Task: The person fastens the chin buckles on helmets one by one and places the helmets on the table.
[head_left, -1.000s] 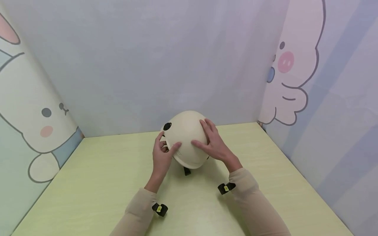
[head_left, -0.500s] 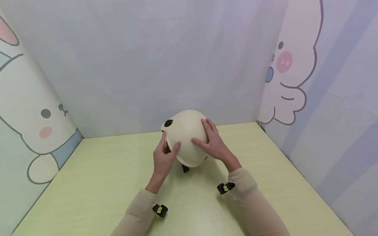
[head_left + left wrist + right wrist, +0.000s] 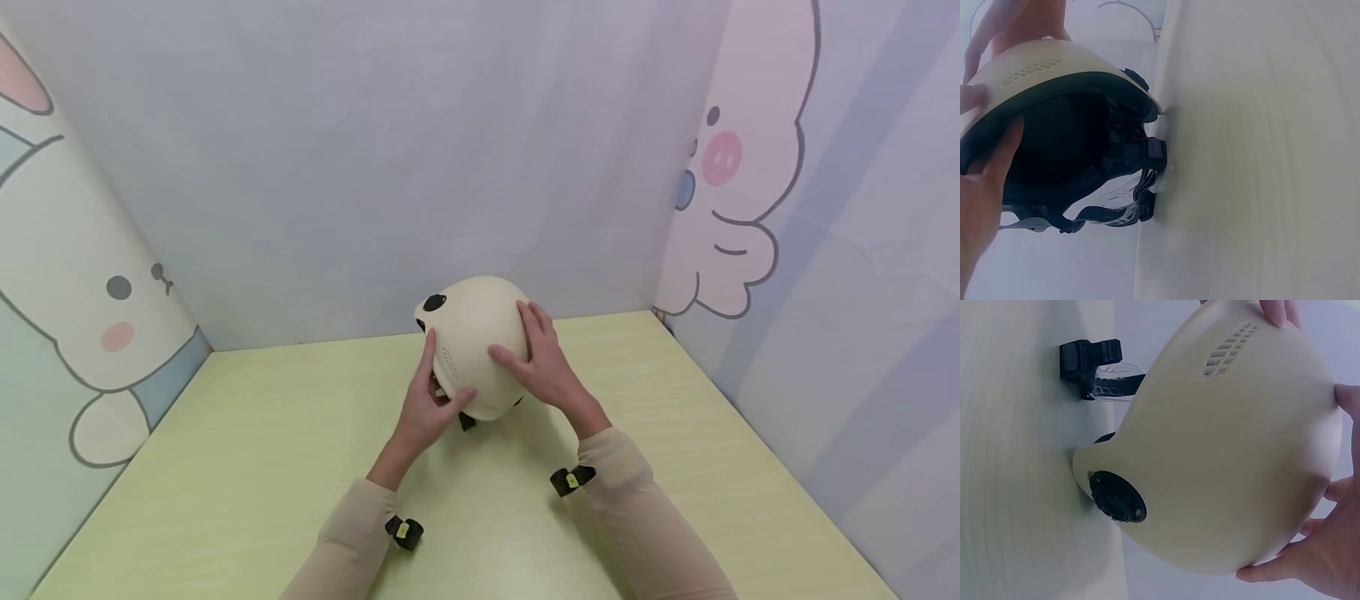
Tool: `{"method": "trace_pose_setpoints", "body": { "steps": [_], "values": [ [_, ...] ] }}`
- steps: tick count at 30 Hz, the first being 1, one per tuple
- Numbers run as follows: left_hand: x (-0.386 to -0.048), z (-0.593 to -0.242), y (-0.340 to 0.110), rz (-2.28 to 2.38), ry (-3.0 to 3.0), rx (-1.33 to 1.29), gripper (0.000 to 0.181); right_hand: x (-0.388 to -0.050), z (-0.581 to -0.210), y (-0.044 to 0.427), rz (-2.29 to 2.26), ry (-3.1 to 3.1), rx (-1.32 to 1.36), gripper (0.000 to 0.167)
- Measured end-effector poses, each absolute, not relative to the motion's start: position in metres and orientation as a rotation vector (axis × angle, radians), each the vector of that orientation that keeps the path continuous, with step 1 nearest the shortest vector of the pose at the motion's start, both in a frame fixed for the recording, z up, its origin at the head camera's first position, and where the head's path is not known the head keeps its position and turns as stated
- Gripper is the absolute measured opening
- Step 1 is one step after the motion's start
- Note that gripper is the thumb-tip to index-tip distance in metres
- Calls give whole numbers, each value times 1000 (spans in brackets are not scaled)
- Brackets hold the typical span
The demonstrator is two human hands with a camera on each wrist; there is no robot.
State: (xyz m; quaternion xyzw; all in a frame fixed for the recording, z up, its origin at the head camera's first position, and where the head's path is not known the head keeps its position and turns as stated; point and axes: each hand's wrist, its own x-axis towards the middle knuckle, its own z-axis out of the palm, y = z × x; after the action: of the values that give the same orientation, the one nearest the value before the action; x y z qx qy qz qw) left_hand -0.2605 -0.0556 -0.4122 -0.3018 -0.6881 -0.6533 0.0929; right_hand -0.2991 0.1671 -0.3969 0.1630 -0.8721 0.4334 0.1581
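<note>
A cream helmet stands tilted on the table, held between both hands. My left hand grips its rim, thumb outside on the shell and fingers reaching under the edge. Over the opposite side of the shell spreads my right hand, thumb and fingers apart against it. In the left wrist view the dark padded lining and black chin strap show. A black round side fitting and slotted vents appear in the right wrist view, where a black strap buckle rests near the tabletop.
The pale yellow-green table ends at a grey-blue back wall. Printed side panels with cartoon animals flank it. Small black devices sit on both sleeves.
The helmet has turned a little in the hands, bringing its vents into sight and its side fitting up and right. My left hand has slid lower along the rim; the right has barely shifted.
</note>
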Motion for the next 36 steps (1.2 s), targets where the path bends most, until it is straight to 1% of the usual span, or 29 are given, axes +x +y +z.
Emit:
{"method": "trace_pose_setpoints", "body": {
  "steps": [4,9,12,23,31,36],
  "values": [
    [-262,-414,-55,-1938,-2035,-921,96,-299,-397,167,1237,-2480,444,92],
    [-261,-417,-54,-1841,-2035,-869,84,-300,-399,166,1234,-2474,412,92],
    [-260,-418,-53,-1825,-2033,-843,82,-300,-399,166,1234,-2476,399,91],
    [-261,-419,-49,-1874,-2011,-825,81,-298,-397,167,1216,-2490,397,93],
    [-262,-421,-47,-1883,-2053,-818,95,-300,-398,165,1202,-2491,389,93],
    [-265,-426,-49,-1891,-2076,-822,93,-301,-399,162,1200,-2495,389,92]
  ]
}}
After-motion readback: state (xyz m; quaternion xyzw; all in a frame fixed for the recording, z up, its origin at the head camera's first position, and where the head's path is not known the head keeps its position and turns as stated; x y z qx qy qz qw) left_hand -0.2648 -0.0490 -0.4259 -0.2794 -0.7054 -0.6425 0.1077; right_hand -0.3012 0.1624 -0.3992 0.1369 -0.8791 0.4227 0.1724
